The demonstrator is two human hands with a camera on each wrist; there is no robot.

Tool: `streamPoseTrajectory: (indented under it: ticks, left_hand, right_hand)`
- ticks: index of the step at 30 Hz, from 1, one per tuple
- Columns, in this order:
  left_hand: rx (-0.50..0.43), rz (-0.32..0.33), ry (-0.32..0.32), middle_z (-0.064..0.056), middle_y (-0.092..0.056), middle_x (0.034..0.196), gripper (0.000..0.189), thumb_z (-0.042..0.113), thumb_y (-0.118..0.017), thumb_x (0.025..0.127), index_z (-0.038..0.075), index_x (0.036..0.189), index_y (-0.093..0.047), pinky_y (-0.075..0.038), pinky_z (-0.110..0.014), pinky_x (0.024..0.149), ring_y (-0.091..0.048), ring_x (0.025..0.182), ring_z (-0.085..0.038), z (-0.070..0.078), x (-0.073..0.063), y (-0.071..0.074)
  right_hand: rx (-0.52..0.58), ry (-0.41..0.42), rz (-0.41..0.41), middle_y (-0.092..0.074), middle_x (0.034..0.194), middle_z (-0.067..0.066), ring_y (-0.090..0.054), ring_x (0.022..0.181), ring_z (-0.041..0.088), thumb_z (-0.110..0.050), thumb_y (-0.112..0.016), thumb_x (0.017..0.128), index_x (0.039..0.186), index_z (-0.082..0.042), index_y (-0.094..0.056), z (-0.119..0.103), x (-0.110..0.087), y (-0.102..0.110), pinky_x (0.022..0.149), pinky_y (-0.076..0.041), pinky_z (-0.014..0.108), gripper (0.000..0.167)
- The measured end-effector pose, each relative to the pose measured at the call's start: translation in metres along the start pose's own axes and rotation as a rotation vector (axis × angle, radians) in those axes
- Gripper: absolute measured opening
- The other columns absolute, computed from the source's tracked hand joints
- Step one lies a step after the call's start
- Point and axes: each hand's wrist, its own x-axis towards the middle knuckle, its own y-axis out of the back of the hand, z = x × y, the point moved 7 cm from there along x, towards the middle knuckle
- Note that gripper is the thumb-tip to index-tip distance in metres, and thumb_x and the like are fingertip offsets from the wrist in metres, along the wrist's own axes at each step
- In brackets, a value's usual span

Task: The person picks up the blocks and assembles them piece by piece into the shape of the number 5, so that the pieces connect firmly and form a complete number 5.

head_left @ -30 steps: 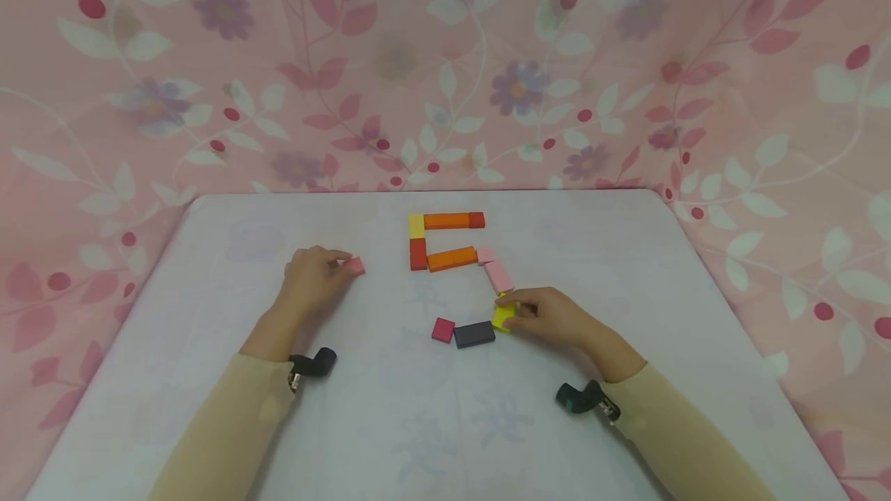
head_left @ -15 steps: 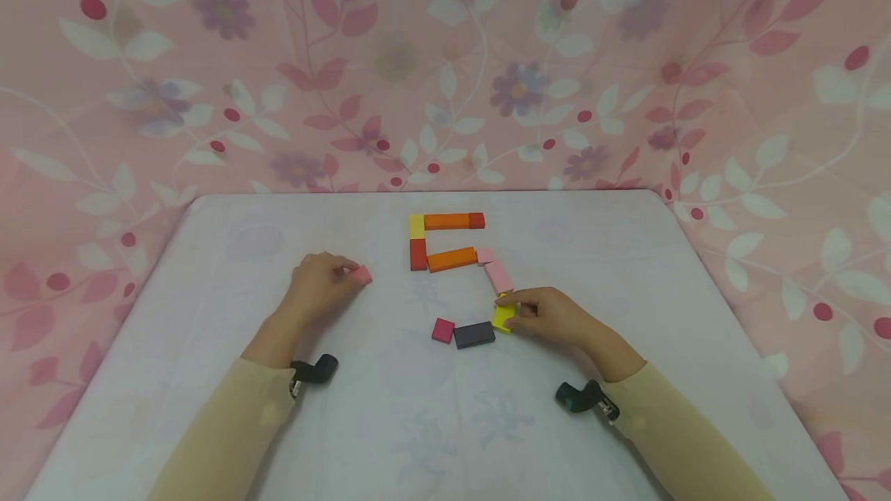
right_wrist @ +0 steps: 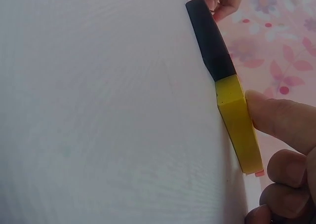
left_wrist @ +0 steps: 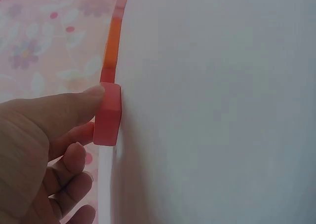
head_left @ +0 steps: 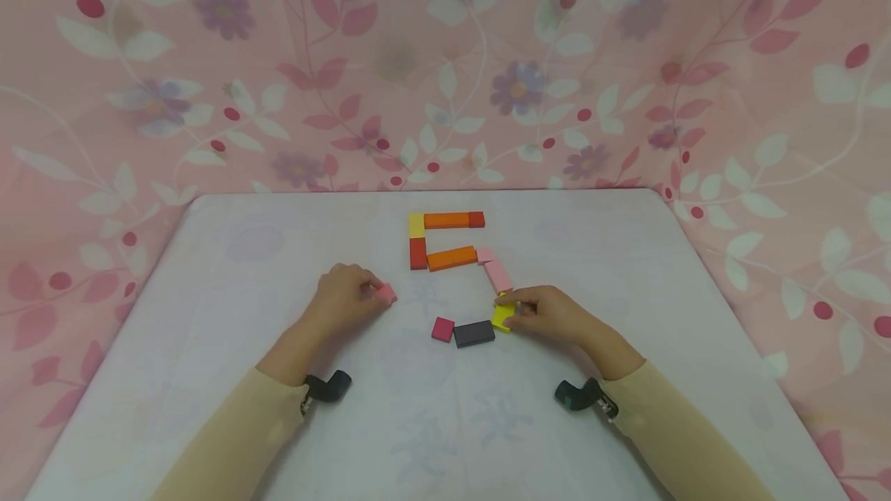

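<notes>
My left hand pinches a small pink block between thumb and fingers, left of the row of blocks. Close up in the left wrist view, this block sits under the thumb tip, its other fingers curled behind. On the right, my right hand holds a yellow block by its ends as it lies on the table. One end of the yellow block meets a dark grey block; beyond its other end lies a long pink block. A crimson square block ends the row.
Further back, an orange block joins a red one and a pale yellow one. Below are another red block, a second orange block and a small light pink block. A floral curtain hangs behind the white table.
My left hand has moved right and nearer to me with the pink block, toward the crimson block. The right hand and the laid blocks have stayed put.
</notes>
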Motion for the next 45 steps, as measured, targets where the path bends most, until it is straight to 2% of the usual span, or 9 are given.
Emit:
streamPoseTrajectory:
  ticks: [11, 16, 25, 30, 40, 45]
  left_hand:
    - [0.007, -0.017, -0.056, 0.003, -0.065, 0.096, 0.03, 0.038, -0.078, 0.086, 0.018, 0.108, -0.077, -0.043, -0.04, 0.084, -0.051, 0.098, -0.021, 0.017, -0.003, -0.014]
    - [0.018, -0.036, -0.053, 0.005, -0.063, 0.096, 0.033, 0.041, -0.079, 0.084, 0.019, 0.109, -0.076, -0.046, -0.037, 0.081, -0.05, 0.099, -0.019, 0.025, -0.003, -0.022]
    - [0.014, -0.05, -0.087, 0.006, -0.062, 0.094, 0.033, 0.039, -0.082, 0.082, 0.019, 0.108, -0.076, -0.045, -0.035, 0.082, -0.05, 0.098, -0.017, 0.042, -0.005, -0.028]
    - [0.009, -0.066, -0.082, 0.008, -0.061, 0.092, 0.036, 0.041, -0.084, 0.08, 0.02, 0.108, -0.075, -0.045, -0.035, 0.081, -0.05, 0.098, -0.016, 0.049, -0.007, -0.031]
    - [0.051, -0.058, -0.122, 0.01, -0.061, 0.091, 0.035, 0.046, -0.081, 0.081, 0.022, 0.105, -0.074, -0.042, -0.037, 0.086, -0.05, 0.1, -0.016, 0.055, -0.008, -0.033]
    - [0.065, -0.077, -0.169, 0.009, -0.06, 0.092, 0.034, 0.045, -0.075, 0.087, 0.025, 0.115, -0.075, -0.041, -0.036, 0.083, -0.049, 0.097, -0.015, 0.054, -0.006, -0.029]
  right_hand:
    - [-0.002, -0.016, 0.002, -0.04, 0.064, -0.004, -0.043, 0.062, 0.015, -0.022, -0.079, 0.087, 0.12, -0.027, -0.074, -0.001, -0.001, 0.001, 0.055, -0.032, 0.026, 0.033]
    - [-0.002, -0.016, 0.002, -0.039, 0.063, -0.005, -0.042, 0.061, 0.015, -0.022, -0.079, 0.087, 0.119, -0.027, -0.074, -0.001, -0.001, 0.001, 0.055, -0.032, 0.026, 0.033]
    - [0.007, -0.005, -0.001, -0.039, 0.063, -0.005, -0.041, 0.06, 0.015, -0.022, -0.079, 0.088, 0.12, -0.027, -0.074, 0.0, -0.001, 0.001, 0.055, -0.032, 0.026, 0.033]
    - [0.009, -0.015, 0.002, -0.039, 0.064, -0.005, -0.041, 0.061, 0.015, -0.021, -0.079, 0.088, 0.119, -0.027, -0.075, 0.0, -0.001, 0.002, 0.055, -0.032, 0.026, 0.032]
    - [0.019, -0.016, -0.001, -0.04, 0.064, -0.004, -0.042, 0.061, 0.016, -0.021, -0.079, 0.088, 0.119, -0.028, -0.075, 0.001, -0.001, 0.001, 0.054, -0.031, 0.026, 0.032]
    - [0.014, -0.006, -0.001, -0.04, 0.064, -0.004, -0.042, 0.062, 0.015, -0.023, -0.079, 0.088, 0.119, -0.028, -0.075, 0.001, 0.0, 0.001, 0.054, -0.031, 0.026, 0.032]
